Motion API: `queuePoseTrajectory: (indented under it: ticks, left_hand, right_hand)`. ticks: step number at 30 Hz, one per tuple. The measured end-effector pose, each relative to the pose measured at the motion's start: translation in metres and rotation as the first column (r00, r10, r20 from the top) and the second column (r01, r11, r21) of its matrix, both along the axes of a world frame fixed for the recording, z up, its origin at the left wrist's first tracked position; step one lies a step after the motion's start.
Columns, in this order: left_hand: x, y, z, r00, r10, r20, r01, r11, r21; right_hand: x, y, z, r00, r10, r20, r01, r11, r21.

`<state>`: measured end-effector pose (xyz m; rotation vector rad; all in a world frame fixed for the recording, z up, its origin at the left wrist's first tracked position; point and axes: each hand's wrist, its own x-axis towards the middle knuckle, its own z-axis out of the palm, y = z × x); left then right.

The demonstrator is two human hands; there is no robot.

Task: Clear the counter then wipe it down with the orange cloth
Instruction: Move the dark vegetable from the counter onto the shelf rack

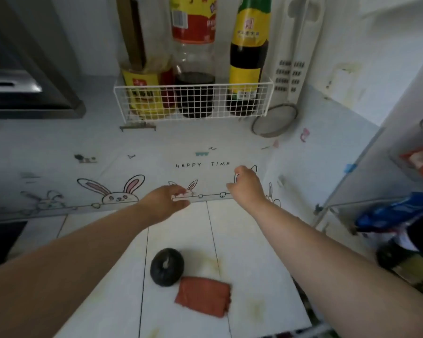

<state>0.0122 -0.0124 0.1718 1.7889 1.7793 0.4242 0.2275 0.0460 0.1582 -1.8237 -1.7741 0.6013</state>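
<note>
A folded orange cloth (203, 295) lies on the white tiled counter (249, 240), near its front. Touching the cloth's upper left corner sits a dark round squash (167, 267) with a pale stem. Both my arms reach forward over the counter toward the back wall. My left hand (165, 200) hovers at the counter's back edge with its fingers loosely curled and nothing in it. My right hand (247, 185) is raised against the wall sticker, fingers apart, holding nothing. Both hands are well beyond the squash and cloth.
A white wire rack (193, 101) on the wall holds three sauce bottles above the hands. A round strainer (275, 120) hangs to its right. A dark hob edge (0, 237) lies left. A shelf with a blue bag (396, 213) and bottles stands right.
</note>
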Motion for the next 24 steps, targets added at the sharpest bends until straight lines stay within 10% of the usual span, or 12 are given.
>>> queuePoseTrajectory:
  ticks: [17, 24]
  left_hand:
    - [-0.062, -0.048, -0.158, 0.946, 0.308, 0.105, -0.242, 0.881, -0.407]
    - [-0.064, -0.053, -0.188, 0.852, 0.502, 0.151, -0.352, 0.761, -0.545]
  right_hand:
    - [-0.098, -0.057, -0.167, 0.968, 0.248, -0.041, -0.223, 0.774, -0.592]
    - [-0.120, -0.067, -0.190, 0.987, 0.076, -0.139, -0.149, 0.744, -0.651]
